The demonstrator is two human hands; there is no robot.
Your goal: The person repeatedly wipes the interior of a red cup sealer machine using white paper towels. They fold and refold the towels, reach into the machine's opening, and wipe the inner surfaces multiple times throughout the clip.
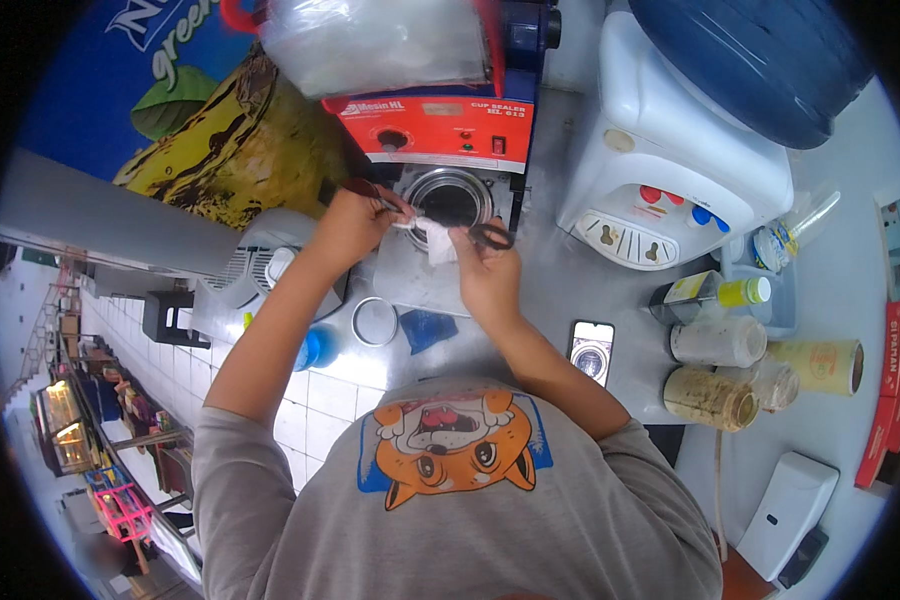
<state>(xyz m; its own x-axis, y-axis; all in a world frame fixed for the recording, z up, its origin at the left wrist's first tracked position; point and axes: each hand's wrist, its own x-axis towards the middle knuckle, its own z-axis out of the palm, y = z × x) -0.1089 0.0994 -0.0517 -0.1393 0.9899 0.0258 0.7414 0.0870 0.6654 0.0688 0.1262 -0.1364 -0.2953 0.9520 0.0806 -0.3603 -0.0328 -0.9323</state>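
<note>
My left hand (360, 225) pinches a thin piece at its fingertips, with a dark reddish oval (361, 187) showing above the knuckles. In my right hand (491, 274) are a crumpled white cloth or tissue (441, 244) and a black loop (493, 237) that looks like a scissors handle. Whether the oval and the loop belong to one tool is hidden by the fingers. Both hands are close together in front of a red cup sealer (435, 127), over its round metal cup holder (450, 199).
A metal ring (374, 322) and a blue piece of cloth or plastic (427, 331) lie on the steel counter (495, 360). Right of them is a phone (591, 351) with its screen lit. A white water dispenser (675, 150), bottles and jars (718, 341) line the right side.
</note>
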